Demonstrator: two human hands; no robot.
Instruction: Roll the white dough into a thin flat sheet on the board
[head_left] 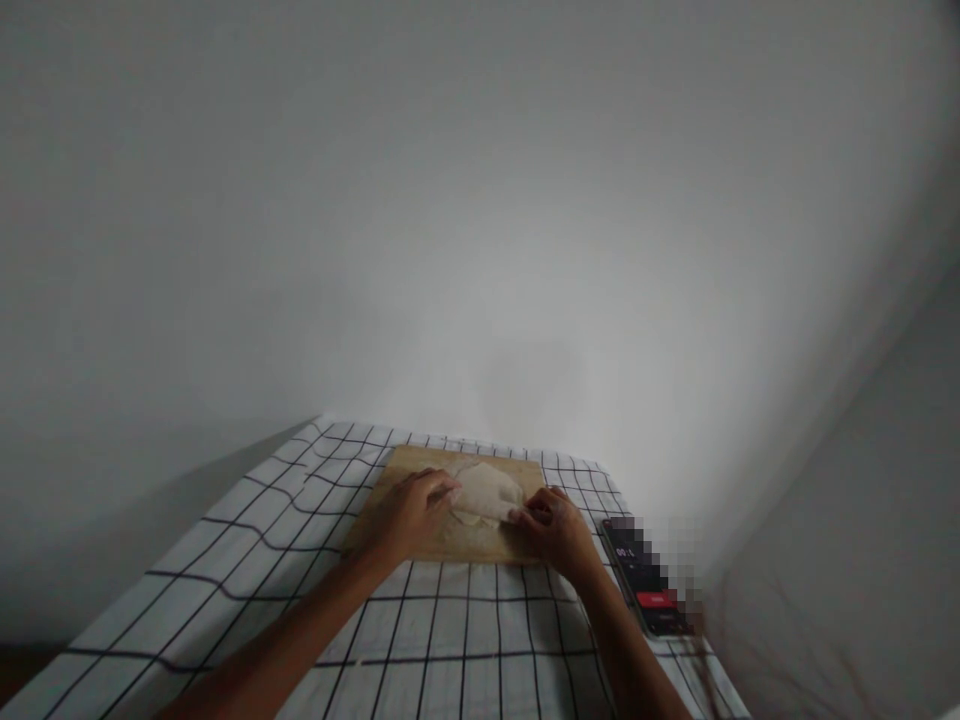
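Head view, inspected as found: we record one pale sheet of dough lying on a wooden board, roughly central, with a person's bare hand at either side of it. Taking the middle of the dough as the dial centre, we place the left hand between eight and nine o'clock and the right hand between three and four. The governing relation, in our judgement, is the near edge of the dough, which runs across the board roughly from nine to three, spanning the gap between the two hands; this edge looks folded or raised. The outline is too rounded and foreshortened for us to certify a long axis. Neither hand is clearly nearer, since both reach the dough. From the left hand the dough lies between two and three o'clock, touching the fingertips; from the right hand it lies between nine and ten, touching the thumb side. We find the right thumb and fingers apparently pinched on the near right corner. The left fingers are bent together against the left edge; whether its thumb closes underneath we cannot tell. We further note a phone at four o'clock from the board, partly masked by pixelation, on the checked, cloth-covered desk.
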